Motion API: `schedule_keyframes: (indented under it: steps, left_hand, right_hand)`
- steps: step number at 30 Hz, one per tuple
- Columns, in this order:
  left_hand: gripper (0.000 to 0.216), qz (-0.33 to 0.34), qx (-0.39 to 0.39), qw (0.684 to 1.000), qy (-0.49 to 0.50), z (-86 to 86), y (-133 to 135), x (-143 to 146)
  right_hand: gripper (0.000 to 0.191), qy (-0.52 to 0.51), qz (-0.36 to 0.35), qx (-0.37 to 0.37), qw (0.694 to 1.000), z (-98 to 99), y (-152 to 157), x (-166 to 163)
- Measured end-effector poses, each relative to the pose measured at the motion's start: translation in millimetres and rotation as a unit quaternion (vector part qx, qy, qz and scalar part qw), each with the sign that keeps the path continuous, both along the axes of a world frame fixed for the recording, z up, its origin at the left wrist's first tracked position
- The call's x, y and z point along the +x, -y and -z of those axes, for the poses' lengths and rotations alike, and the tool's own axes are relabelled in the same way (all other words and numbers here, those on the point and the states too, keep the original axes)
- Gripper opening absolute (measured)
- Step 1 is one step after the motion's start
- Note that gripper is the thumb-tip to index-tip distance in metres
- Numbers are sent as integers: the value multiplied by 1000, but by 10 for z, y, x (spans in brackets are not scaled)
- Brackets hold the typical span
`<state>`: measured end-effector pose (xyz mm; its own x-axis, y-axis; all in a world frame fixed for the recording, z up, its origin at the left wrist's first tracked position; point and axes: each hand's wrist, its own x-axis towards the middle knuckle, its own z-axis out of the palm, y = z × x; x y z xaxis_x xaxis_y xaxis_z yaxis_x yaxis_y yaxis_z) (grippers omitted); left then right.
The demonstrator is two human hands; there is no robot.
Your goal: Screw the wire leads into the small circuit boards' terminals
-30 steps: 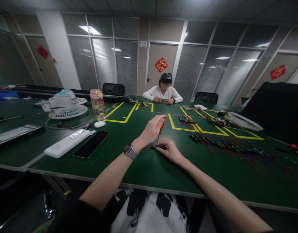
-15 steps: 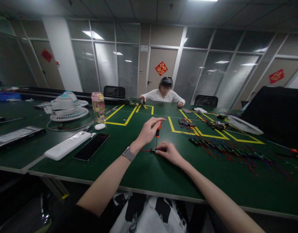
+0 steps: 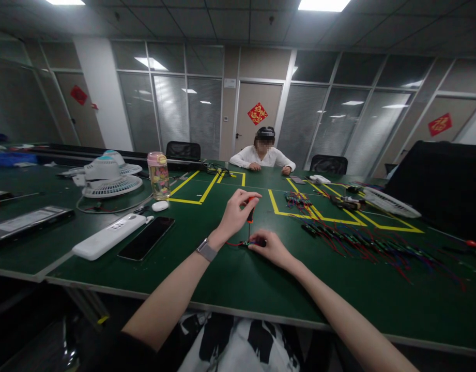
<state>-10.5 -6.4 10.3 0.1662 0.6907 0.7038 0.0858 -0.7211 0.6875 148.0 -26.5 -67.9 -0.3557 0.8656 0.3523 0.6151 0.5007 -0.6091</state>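
My left hand (image 3: 234, 213) is closed round a small screwdriver (image 3: 250, 216) with a red and black handle, held upright with its tip down. The tip meets a small dark component with red wires (image 3: 248, 243) lying on the green table (image 3: 230, 274). My right hand (image 3: 271, 247) pinches that component against the table from the right. A watch sits on my left wrist.
A pile of wired components (image 3: 362, 240) spreads to the right, inside and past yellow tape outlines (image 3: 319, 209). At left lie a black phone (image 3: 147, 237), a white power bank (image 3: 108, 236), a pink-lidded bottle (image 3: 158, 175) and a white fan (image 3: 108, 178). Another person (image 3: 263, 152) sits across the table.
My left hand has stood the screwdriver more upright over the component. The view has tilted up slightly. The person opposite moved their hands apart and back together.
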Motion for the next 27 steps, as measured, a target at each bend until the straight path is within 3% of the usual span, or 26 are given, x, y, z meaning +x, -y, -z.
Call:
schedule_keyframes:
  steps: [4,6,8,13,15,20,25,27]
  left_hand:
    - [29,138,-87,986,47,-23,-33,-10]
    - [31,172,-125,975,71,-21,-49,-8]
    - [29,146,-123,979,73,-5,-59,-4]
    - [20,26,-27,999,35,31,-68,-5]
    - [22,30,-25,999,35,26,-68,-5]
    - [30,146,-115,980,77,0,-59,6]
    - [23,56,-68,995,53,-7,-45,1]
    - [22,52,-60,996,49,-11,-50,-4]
  right_hand:
    - [11,13,-16,8,1000,-2,-11,28]
    - [11,20,-20,13,1000,0,-16,39]
    - [10,21,-24,17,999,4,-21,43]
    - [11,21,-26,16,999,3,-21,44]
    - [10,22,-28,17,999,-3,-15,45]
    - [10,21,-32,17,999,-22,2,47]
    - [10,21,-30,13,999,-28,2,44]
    - [10,18,-32,12,999,-27,2,45]
